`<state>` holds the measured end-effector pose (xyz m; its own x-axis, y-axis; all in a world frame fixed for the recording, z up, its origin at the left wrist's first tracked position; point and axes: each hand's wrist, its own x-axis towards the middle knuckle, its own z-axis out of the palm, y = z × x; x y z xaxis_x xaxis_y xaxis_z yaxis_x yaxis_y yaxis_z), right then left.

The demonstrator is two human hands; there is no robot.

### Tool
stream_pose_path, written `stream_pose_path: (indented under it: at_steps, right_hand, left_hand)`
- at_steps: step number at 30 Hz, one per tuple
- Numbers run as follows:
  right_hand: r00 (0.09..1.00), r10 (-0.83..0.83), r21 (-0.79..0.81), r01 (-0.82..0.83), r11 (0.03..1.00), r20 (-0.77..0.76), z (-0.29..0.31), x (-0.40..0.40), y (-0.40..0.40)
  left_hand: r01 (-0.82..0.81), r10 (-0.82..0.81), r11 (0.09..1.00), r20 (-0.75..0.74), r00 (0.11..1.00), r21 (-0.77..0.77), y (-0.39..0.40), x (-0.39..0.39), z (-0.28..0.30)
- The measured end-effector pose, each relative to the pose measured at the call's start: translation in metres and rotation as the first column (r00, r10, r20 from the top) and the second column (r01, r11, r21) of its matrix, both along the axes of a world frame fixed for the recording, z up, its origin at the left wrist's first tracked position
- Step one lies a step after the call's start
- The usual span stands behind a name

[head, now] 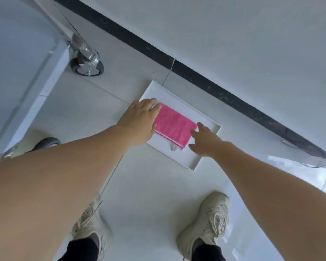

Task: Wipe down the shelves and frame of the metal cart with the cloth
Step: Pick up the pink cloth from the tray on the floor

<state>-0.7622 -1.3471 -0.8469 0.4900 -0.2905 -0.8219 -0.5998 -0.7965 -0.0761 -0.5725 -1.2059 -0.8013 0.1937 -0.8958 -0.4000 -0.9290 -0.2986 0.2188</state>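
Reaching for the cloth: wiping not yet begun

Judging by how things lie, the job sits at its very start. The pink cloth (174,125) lies folded flat in a shallow white tray (194,163) on the tiled floor, and nothing shows it having touched the cart (26,76). All the shelves and the frame look left to do.

Both hands are down at the tray, one at each end of the cloth. The left hand (139,119) is spread, palm down, its fingers apart and lying over the cloth's far-left corner and the tray's edge. The right hand (203,140) is open too, fingers loosely splayed, its tips at or just touching the cloth's right edge; neither hand has closed on anything.

As for room, the tray lies close to the dark skirting strip (205,81) along the wall, so there is little space beyond it. The tray's raised rim surrounds the cloth, which means the fingers probably need to lift the cloth up rather than slide it out sideways. The cart stands well to the left, with one caster (87,63) near its corner leg and another (45,143) partly hidden behind the left forearm. Open floor lies between tray and cart, and the person's shoes (205,219) stand clear of both.
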Motion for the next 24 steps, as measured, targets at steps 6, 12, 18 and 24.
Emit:
stream_pose_path:
  at_steps: [6, 12, 18, 24]
  right_hand:
    - [0.999, -0.039, -0.002, 0.039, 0.999, -0.027, -0.044, 0.008, -0.006]
    - [0.995, -0.03, -0.03, 0.032, 0.999, 0.092, -0.036, 0.019, -0.003]
    - [0.973, 0.003, 0.018, -0.007, 1.0, 0.229, 0.045, 0.049, -0.004]
    - [0.918, 0.041, 0.001, -0.045, 0.999, 0.395, 0.207, 0.087, -0.014]
  left_hand:
    - [-0.009, 0.008, 0.999, -0.011, 1.0, -0.038, -0.005, 0.001, -0.039]
    - [-0.027, 0.026, 0.998, -0.035, 0.999, -0.048, -0.004, 0.008, -0.033]
    - [-0.074, 0.07, 0.995, -0.065, 0.995, -0.063, -0.004, 0.02, 0.032]
    - [-0.142, 0.129, 0.981, -0.102, 0.986, -0.135, -0.014, 0.045, 0.166]
